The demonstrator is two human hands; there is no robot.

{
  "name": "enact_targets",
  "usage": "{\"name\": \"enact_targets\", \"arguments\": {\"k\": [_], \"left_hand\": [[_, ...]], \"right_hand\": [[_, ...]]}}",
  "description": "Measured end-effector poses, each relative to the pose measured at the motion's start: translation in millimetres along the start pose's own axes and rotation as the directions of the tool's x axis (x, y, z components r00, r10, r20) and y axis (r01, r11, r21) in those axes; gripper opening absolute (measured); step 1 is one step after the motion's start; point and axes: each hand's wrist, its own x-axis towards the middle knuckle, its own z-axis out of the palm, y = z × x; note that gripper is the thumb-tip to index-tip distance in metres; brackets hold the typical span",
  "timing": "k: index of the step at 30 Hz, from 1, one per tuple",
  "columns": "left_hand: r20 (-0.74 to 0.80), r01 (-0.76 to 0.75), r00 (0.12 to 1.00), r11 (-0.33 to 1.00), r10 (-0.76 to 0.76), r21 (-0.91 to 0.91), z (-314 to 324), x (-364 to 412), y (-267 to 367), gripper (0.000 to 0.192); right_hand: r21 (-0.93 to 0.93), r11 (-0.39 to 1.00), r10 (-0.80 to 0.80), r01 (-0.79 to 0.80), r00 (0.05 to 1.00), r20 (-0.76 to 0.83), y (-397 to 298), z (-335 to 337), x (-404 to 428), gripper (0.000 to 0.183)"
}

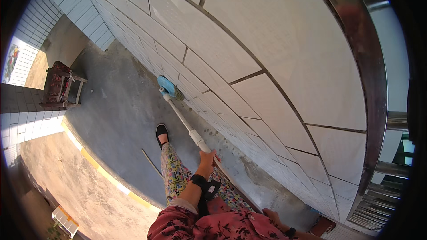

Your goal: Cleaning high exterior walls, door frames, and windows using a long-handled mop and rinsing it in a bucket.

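Observation:
A long-handled mop (pixel 181 115) with a white pole runs up from my body, its round blue head pressed against the foot of the white tiled wall (pixel 230 106). Greenish-grey strands show between the blue disc and the tiles. Around the middle of the pole my left hand (pixel 208 158) is closed, with a black strap at the wrist. My right hand (pixel 272 216) is low in the view, beside the rear end of the pole; my shirt partly hides it, and its grip is unclear. Damp-looking spots mark the floor beside the wall.
An old wooden chair (pixel 63 90) with patterned cloth stands by a tiled pillar at left. A thin stick (pixel 151 162) lies on the concrete near my shoe. The floor's curved edge (pixel 96 166) has a yellow and white band. Metal rails (pixel 397 120) top the wall at right.

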Motion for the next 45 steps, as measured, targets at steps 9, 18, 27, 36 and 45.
{"name": "enact_targets", "arguments": {"k": [9, 18, 27, 36, 45], "left_hand": [[0.193, -0.67, 0.731, 0.742, 0.655, 0.02, 79.8, -151.2, 67.5, 0.02], [0.164, -0.879, 0.477, 0.472, 0.863, 0.072, 93.5, -163.9, 153.2, 0.017], [0.082, -0.264, 0.962, 0.963, 0.26, 0.054, -14.4, -4.3, 43.7, 0.03], [0.06, 0.046, 0.997, 0.992, -0.054, 0.121, 0.9, -4.5, -115.1, 0.022], [0.163, -0.624, 0.78, 0.77, 0.604, 0.136, 62.7, -131.0, -18.2, 0.019]], "right_hand": [[0.014, 0.889, -0.426, 0.458, 0.837, -0.343, 24.7, -14.9, 39.3, 0.02], [0.088, 0.875, -0.435, 0.476, 0.853, -0.287, -76.5, -34.1, 51.1, 0.027], [0.011, 0.996, -0.091, 0.093, 0.989, -0.114, -59.9, -2.8, 17.5, 0.035], [-0.132, 0.985, 0.107, -0.108, 0.994, -0.019, 133.8, 46.6, -32.2, 0.035], [0.081, 0.903, -0.392, 0.423, 0.885, -0.251, 85.8, 13.6, 6.5, 0.021]]}}
